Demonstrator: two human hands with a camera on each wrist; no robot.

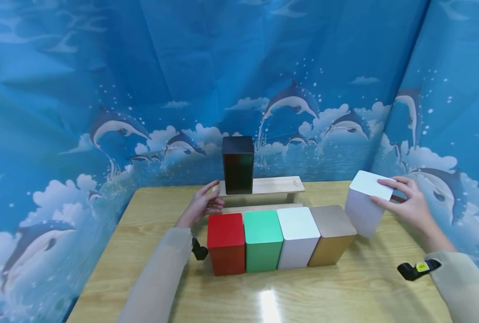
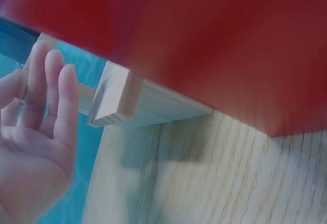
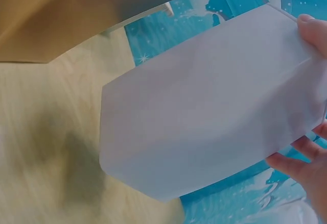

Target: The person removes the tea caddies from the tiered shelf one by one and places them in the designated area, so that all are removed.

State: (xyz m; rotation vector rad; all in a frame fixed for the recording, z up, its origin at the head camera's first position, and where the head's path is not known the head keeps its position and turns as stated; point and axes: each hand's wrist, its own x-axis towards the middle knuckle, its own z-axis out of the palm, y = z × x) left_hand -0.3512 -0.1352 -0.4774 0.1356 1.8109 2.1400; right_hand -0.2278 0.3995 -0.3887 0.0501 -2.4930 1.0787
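My right hand (image 1: pixel 410 202) grips the tilted white box (image 1: pixel 363 211); my left hand (image 1: pixel 201 205) is at the wooden stand (image 1: pixel 277 185), grip indeterminable. Apparent step: box transfer; next move requires clearance from the brown box (image 1: pixel 333 226) leftward.

Rear + R walls: blue sheeting (image 1: pixel 207 67), creased, w/ dolphin/cloud print (image 1: pixel 292 101); corner (image 1: pixel 400 80) on R. Table (image 1: pixel 304 296): lt. wood-grain top. Bright glare patch (image 1: pixel 269 307) nr. front ctr.
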